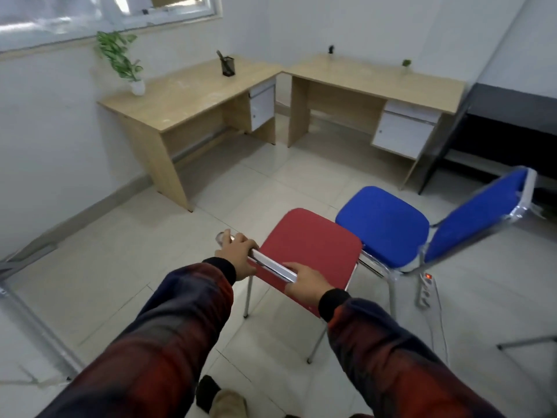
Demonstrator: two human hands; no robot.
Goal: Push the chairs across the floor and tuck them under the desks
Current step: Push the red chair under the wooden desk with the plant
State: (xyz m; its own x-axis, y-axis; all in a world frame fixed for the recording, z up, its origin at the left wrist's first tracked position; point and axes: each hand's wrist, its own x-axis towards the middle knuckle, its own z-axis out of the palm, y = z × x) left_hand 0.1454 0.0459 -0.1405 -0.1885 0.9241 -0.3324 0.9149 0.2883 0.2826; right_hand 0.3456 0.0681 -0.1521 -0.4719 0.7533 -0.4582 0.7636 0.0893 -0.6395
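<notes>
A red chair (310,245) with metal legs stands on the tiled floor just in front of me. My left hand (238,254) grips the left end of its backrest's top edge, and my right hand (307,282) grips the right end. A blue chair (382,224) stands right beside it on the right, seat touching or nearly touching the red seat, its back turned toward the right. Two wooden desks form an L in the far corner: the left desk (180,101) along the left wall and the right desk (376,79) along the back wall. Both kneeholes are open.
A potted plant (126,64) and a black pen holder (228,66) stand on the left desk. A small plant (406,65) stands on the right desk. A power strip (425,289) with a cable lies on the floor behind the blue chair. A dark table (512,104) stands at far right.
</notes>
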